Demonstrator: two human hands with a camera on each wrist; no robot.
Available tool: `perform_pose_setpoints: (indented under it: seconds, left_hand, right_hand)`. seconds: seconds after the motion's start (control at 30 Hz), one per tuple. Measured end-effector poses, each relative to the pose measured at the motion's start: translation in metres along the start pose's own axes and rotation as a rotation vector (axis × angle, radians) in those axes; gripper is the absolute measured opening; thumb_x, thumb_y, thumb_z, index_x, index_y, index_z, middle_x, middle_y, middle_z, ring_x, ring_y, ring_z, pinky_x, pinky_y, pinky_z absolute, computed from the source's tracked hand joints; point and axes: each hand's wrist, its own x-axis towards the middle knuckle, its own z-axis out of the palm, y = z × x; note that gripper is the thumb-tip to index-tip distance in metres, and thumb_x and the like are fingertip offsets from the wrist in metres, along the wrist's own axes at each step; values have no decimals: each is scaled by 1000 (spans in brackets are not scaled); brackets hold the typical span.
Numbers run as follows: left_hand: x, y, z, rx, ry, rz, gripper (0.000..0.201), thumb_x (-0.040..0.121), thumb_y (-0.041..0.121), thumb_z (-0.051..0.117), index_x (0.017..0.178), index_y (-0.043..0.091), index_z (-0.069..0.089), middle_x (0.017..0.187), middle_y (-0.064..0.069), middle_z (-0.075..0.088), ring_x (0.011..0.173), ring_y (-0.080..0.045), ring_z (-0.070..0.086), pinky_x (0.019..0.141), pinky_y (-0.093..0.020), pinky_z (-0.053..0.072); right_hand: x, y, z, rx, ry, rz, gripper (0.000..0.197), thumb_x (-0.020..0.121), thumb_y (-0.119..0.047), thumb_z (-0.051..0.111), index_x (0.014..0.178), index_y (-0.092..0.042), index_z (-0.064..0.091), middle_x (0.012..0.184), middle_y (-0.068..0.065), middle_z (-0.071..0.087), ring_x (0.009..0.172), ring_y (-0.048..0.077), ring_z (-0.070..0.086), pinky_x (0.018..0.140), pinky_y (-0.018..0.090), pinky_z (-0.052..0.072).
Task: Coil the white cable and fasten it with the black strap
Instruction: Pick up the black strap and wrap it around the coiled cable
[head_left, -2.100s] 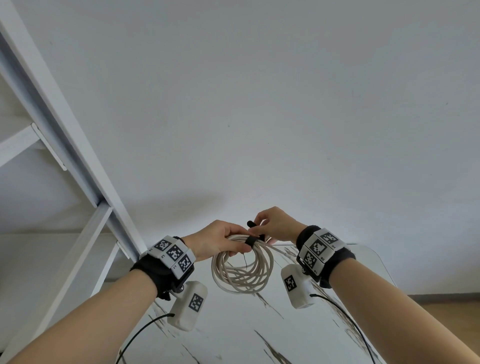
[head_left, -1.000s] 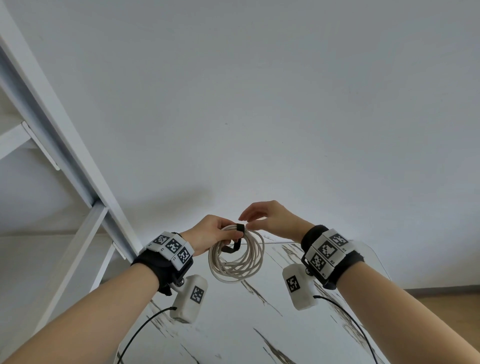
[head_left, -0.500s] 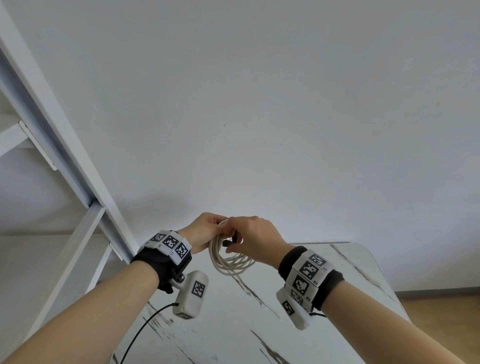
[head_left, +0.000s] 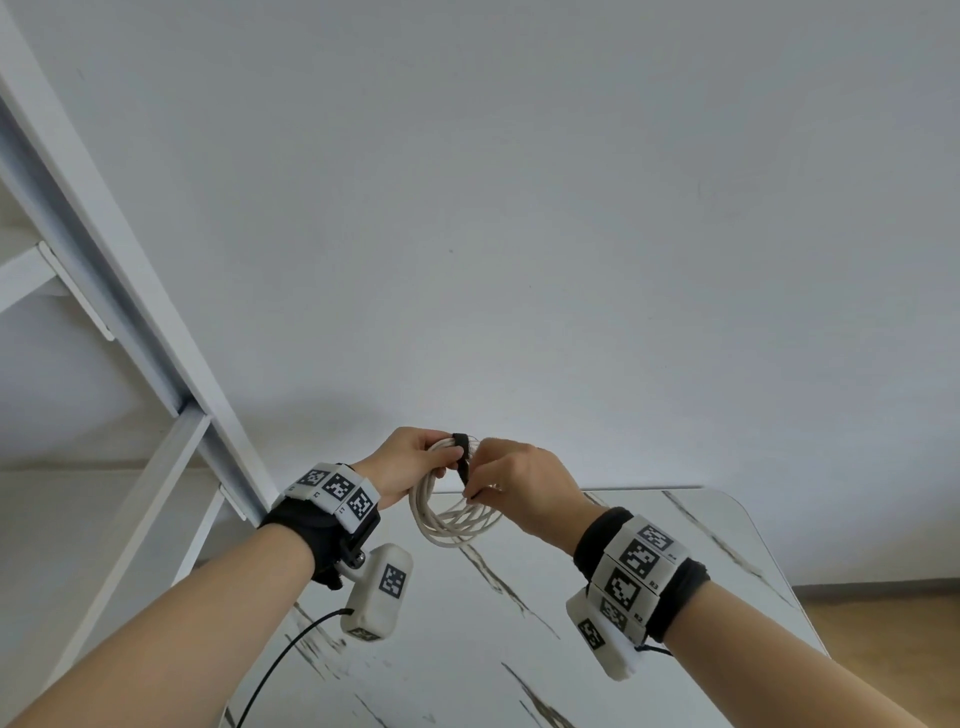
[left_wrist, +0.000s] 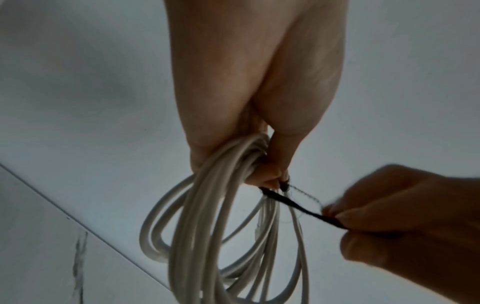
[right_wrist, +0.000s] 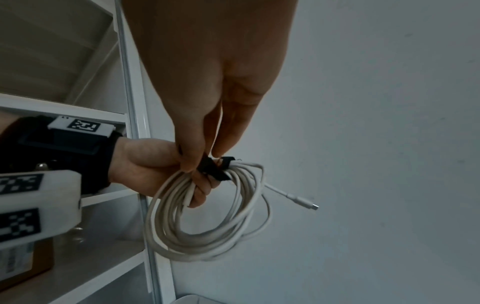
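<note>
The white cable (head_left: 457, 522) hangs in a coil of several loops above the table, held up in the air. My left hand (head_left: 415, 462) grips the top of the coil (left_wrist: 207, 205), fingers curled round the bundle. A black strap (head_left: 461, 454) wraps over the bundle beside those fingers. My right hand (head_left: 514, 488) pinches the strap's free end (left_wrist: 306, 211) and holds it taut away from the coil. In the right wrist view the strap (right_wrist: 213, 168) crosses the loops, and the cable's connector end (right_wrist: 303, 202) sticks out to the right.
A white marble-patterned table (head_left: 519, 649) lies below the hands, its far edge against a plain white wall. A white shelf frame (head_left: 156, 364) slants along the left side. A strip of wooden floor (head_left: 883, 623) shows at the right.
My right hand had crossed in front of the coil; it now sits lower right, pulling the strap end out. The coil stays in my left hand, raised slightly.
</note>
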Motion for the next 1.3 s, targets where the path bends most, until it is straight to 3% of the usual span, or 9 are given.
perform_pose_setpoints:
  seconds: [0.2,0.33,0.43,0.6,0.77,0.97,1.07,1.23,1.3]
  left_hand:
    - [4,-2,-5,112,13,52,19,88,7,62,104,-1,70,73,-9,55,55,-6,47,63,-19,40]
    - [6,-2,-3,255,43,91,10,86,9,65,88,5,74,61,-6,57,53,-8,50,62,-20,43]
    - [6,-4,0,211,78,91,13,85,4,65,97,-1,69,65,-5,62,46,-5,52,57,-17,45]
    - [4,-3,1,215,48,116,12,86,-2,61,91,5,69,61,7,69,45,-3,52,55,-16,45]
    - [4,-1,4,303,8,91,19,88,-2,56,99,2,71,45,10,55,43,-1,48,52,-11,40]
    - [3,4,10,449,-95,114,18,89,9,60,100,8,74,51,14,59,49,2,49,55,-9,38]
    - [1,4,9,468,-154,135,15,87,14,65,98,13,76,62,2,60,54,-1,50,57,-12,38]
    - [-2,5,8,454,-198,160,15,85,14,68,99,13,75,61,6,62,55,1,54,59,-12,40]
    - [-3,5,11,384,-192,155,8,83,8,70,90,10,72,70,-6,65,54,0,57,61,-15,44]
  right_hand:
    - [-1,2,-4,12,124,-60,9,79,-11,66,81,-11,75,76,4,71,62,24,64,55,23,39]
    - [4,0,-10,15,108,-87,11,82,-12,63,84,-10,74,79,6,71,65,26,65,56,31,50]
    - [10,2,-17,56,106,-42,12,85,-12,63,89,-10,74,82,6,70,69,23,64,61,33,50]
    - [13,7,-24,175,142,72,11,85,-10,64,88,-8,74,84,7,69,69,12,55,67,24,44]
    - [18,17,-27,254,201,203,9,83,-8,65,87,-8,74,86,7,70,78,21,64,75,32,50]
    - [21,34,-30,358,216,354,7,80,-6,68,85,-6,73,64,-8,62,62,10,57,55,7,39]
    - [20,38,-26,391,199,389,6,79,-6,69,83,-7,73,62,-3,62,59,12,57,55,13,42]
    - [20,45,-17,442,182,454,3,77,-3,71,78,-5,73,70,17,69,65,23,64,70,41,59]
    - [20,48,-14,474,163,486,3,76,-2,71,78,-3,73,70,19,69,64,24,65,74,43,60]
